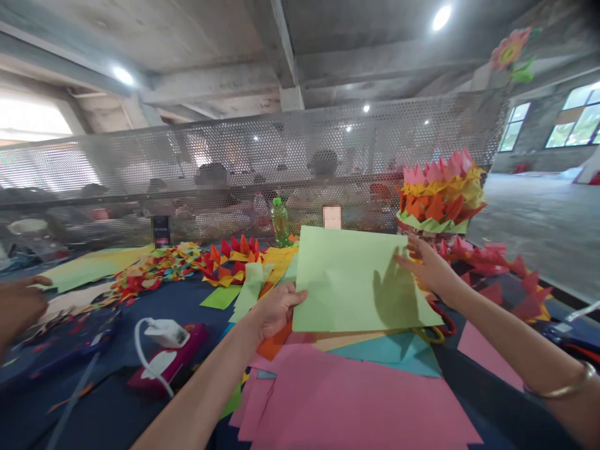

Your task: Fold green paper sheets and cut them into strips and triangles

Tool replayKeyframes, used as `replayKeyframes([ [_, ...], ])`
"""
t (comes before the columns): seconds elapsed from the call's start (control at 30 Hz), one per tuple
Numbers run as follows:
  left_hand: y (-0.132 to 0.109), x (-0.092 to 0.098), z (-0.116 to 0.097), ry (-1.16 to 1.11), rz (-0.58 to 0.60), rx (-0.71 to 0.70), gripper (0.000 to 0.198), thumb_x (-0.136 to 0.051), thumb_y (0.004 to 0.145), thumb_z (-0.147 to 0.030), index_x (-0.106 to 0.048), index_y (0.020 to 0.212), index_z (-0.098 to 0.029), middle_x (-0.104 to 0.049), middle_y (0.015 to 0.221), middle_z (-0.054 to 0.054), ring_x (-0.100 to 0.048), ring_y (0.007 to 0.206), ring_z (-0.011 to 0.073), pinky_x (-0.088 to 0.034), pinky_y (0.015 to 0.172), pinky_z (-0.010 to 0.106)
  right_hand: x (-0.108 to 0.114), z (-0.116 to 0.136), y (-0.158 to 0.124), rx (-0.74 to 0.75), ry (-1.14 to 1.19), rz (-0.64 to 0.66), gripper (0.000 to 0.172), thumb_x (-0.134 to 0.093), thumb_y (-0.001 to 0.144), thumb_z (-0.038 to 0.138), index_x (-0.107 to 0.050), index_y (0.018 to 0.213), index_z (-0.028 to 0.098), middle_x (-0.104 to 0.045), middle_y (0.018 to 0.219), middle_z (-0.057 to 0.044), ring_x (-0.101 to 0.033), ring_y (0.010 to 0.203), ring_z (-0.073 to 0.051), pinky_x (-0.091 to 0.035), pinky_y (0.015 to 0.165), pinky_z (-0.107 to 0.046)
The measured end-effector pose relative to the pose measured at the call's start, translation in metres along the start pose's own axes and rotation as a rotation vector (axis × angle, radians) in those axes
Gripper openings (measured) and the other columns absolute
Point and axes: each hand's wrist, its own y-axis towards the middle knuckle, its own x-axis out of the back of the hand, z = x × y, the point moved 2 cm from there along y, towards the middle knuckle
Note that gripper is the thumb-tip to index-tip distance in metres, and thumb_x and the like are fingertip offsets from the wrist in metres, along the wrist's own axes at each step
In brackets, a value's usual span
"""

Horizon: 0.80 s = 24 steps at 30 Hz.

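While the left hand (276, 307) pinches the left edge of a green sheet (342, 281), the right hand (434, 269) is at its right edge, fingers spread; from where I stand, can't tell if it grips. Sheet is between both hands, above pink paper (356, 406) and blue paper (398, 351). White plug (167, 333) left of left hand, green bottle (281, 225) beyond the hands, another person's hand (21, 306) far left.
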Motion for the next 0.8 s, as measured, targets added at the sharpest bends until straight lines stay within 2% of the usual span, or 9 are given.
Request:
replayKeyframes([
  [0.07,0.001,0.002,-0.002,0.001,0.009,-0.017,0.022,-0.077,0.066,-0.016,-0.069,0.086,-0.01,-0.075,0.082,0.01,-0.071,0.073,0.0206,-0.054,0.071,0.029,0.001,-0.018,0.007,-0.101,0.039,-0.02,0.071,-0.07,0.07,0.048,-0.046,0.13,0.017,-0.057,0.125,-0.019,-0.053,0.118,-0.037,-0.047,0.093,-0.053],
  [0.13,0.001,0.004,-0.003,-0.01,0.02,-0.02,0.022,-0.076,0.068,-0.015,-0.07,0.088,-0.01,-0.075,0.082,0.01,-0.071,0.072,0.0203,-0.055,0.071,0.029,0.0,-0.024,0.006,-0.167,0.095,-0.038,0.082,-0.077,0.062,0.045,-0.043,0.132,0.019,-0.053,0.132,-0.019,-0.048,0.124,-0.038,-0.045,0.096,-0.052],
  [0.17,0.001,0.005,-0.003,-0.019,0.025,-0.017,0.02,-0.075,0.068,-0.015,-0.07,0.087,-0.01,-0.075,0.081,0.01,-0.071,0.07,0.0197,-0.055,0.07,0.029,-0.001,-0.023,0.004,-0.194,0.137,-0.024,0.082,-0.079,0.061,0.043,-0.043,0.131,0.02,-0.053,0.133,-0.018,-0.049,0.124,-0.037,-0.047,0.095,-0.05],
  [0.27,0.001,0.008,-0.005,-0.041,0.023,-0.01,0.012,-0.074,0.069,-0.014,-0.069,0.079,-0.01,-0.073,0.072,0.008,-0.069,0.061,0.0171,-0.055,0.063,0.026,-0.001,-0.015,-0.004,-0.297,0.31,0.154,0.054,-0.077,0.066,0.038,-0.058,0.114,0.022,-0.068,0.114,-0.013,-0.066,0.101,-0.031,-0.057,0.08,-0.041],
  [0.37,0.001,0.012,-0.006,-0.046,0.013,-0.013,0.01,-0.074,0.07,-0.014,-0.068,0.077,-0.01,-0.073,0.072,0.009,-0.068,0.061,0.0175,-0.055,0.063,0.027,0.007,-0.01,-0.007,-0.418,0.468,0.355,0.029,-0.076,0.069,0.031,-0.068,0.094,0.02,-0.075,0.095,-0.012,-0.071,0.079,-0.025,-0.059,0.071,-0.035],
  [0.43,0.002,0.014,-0.006,-0.049,0.006,-0.02,0.012,-0.073,0.07,-0.013,-0.068,0.08,-0.009,-0.074,0.077,0.01,-0.069,0.064,0.0191,-0.056,0.065,0.029,0.016,-0.009,-0.006,-0.477,0.559,0.426,0.025,-0.075,0.071,0.027,-0.069,0.093,0.019,-0.076,0.093,-0.011,-0.072,0.077,-0.023,-0.059,0.072,-0.033],
  [0.57,0.003,0.016,-0.006,-0.056,-0.005,-0.026,0.012,-0.071,0.071,-0.012,-0.068,0.083,-0.009,-0.074,0.079,0.011,-0.07,0.067,0.0209,-0.055,0.068,0.032,0.03,-0.003,-0.005,-0.538,0.707,0.444,0.019,-0.069,0.079,0.024,-0.069,0.098,0.023,-0.077,0.093,-0.005,-0.072,0.078,-0.018,-0.058,0.074,-0.027],
  [0.7,0.003,0.016,-0.006,-0.064,-0.019,-0.03,0.009,-0.071,0.071,-0.01,-0.065,0.077,-0.012,-0.073,0.075,0.007,-0.069,0.066,0.0195,-0.055,0.067,0.031,0.029,0.005,-0.011,-0.59,0.771,0.508,0.022,-0.069,0.081,0.023,-0.069,0.102,0.019,-0.077,0.093,-0.01,-0.073,0.075,-0.023,-0.059,0.068,-0.031],
  [0.8,0.002,0.016,-0.006,-0.077,-0.041,-0.038,0.015,-0.073,0.07,-0.01,-0.059,0.067,-0.015,-0.07,0.066,0.003,-0.067,0.061,0.016,-0.054,0.063,0.027,0.026,0.005,-0.012,-0.592,0.828,0.504,0.023,-0.067,0.083,0.024,-0.069,0.105,0.021,-0.077,0.095,-0.009,-0.073,0.076,-0.023,-0.058,0.069,-0.03],
])
